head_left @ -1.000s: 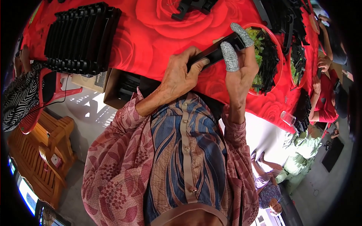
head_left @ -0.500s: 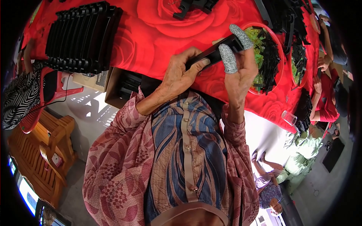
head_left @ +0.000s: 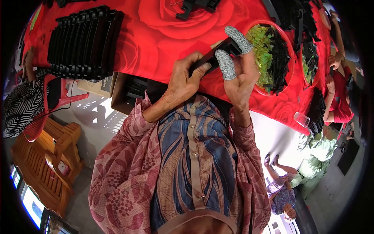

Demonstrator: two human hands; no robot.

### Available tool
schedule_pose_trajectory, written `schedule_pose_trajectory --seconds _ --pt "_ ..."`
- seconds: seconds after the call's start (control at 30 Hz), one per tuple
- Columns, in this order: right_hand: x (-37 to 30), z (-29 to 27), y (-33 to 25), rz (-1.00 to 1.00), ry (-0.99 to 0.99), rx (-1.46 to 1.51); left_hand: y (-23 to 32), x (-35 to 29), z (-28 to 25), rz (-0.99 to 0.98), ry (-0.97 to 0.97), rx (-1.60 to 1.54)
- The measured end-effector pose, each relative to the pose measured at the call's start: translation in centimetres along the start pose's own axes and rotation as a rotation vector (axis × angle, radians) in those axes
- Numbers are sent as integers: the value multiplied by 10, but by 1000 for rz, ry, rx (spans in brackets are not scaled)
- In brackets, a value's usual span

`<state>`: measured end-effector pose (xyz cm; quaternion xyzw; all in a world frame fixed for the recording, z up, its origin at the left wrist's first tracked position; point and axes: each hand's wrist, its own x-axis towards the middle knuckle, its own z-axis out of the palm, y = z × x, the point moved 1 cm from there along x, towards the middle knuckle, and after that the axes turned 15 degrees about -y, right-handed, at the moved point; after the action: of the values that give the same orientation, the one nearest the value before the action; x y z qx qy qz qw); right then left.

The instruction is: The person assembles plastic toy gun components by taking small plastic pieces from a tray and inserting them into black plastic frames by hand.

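A long black plastic part [head_left: 211,58] is held slantwise over the table's near edge. My left hand [head_left: 183,76] is closed round its lower left end, the thumb lying on top. At the upper right end, my right hand [head_left: 242,78] grips it between thumb and forefinger. Grey knitted finger covers [head_left: 226,64] sheathe those two fingertips. Any small piece between them is hidden. Just right of this hand stands a round tub [head_left: 292,64] of small yellow-green and black pieces.
A red rose-print cloth [head_left: 148,46] covers the table. Black parts stand in a row [head_left: 83,43] at the left. Beyond the tub lies a second container [head_left: 310,64], near a black pile [head_left: 300,19]. An open cardboard box [head_left: 119,95] sits below the edge. Other people work at both sides.
Both hands keep hold of the black part. My right hand has shifted slightly left in the picture, uncovering more of the tub's yellow-green pieces. The whole view has moved a little.
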<state>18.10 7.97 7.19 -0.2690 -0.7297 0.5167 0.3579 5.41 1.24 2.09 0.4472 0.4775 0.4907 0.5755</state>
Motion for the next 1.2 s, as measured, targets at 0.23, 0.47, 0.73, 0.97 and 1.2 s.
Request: schedule_pose_trajectory --seconds 0.23,0.47,0.73,0.97,1.2 --pt "7 -18 18 75 91 99 15 11 0 -123 -107 78" --pt "11 -29 7 267 -34 156 10 8 -10 -51 -143 62" --pt "11 -17 3 157 -24 59 8 6 -7 3 -57 228" --pt "9 -22 9 85 -50 47 21 2 -3 63 -29 284" --pt "9 -9 18 240 191 341 10 22 4 -37 4 285"
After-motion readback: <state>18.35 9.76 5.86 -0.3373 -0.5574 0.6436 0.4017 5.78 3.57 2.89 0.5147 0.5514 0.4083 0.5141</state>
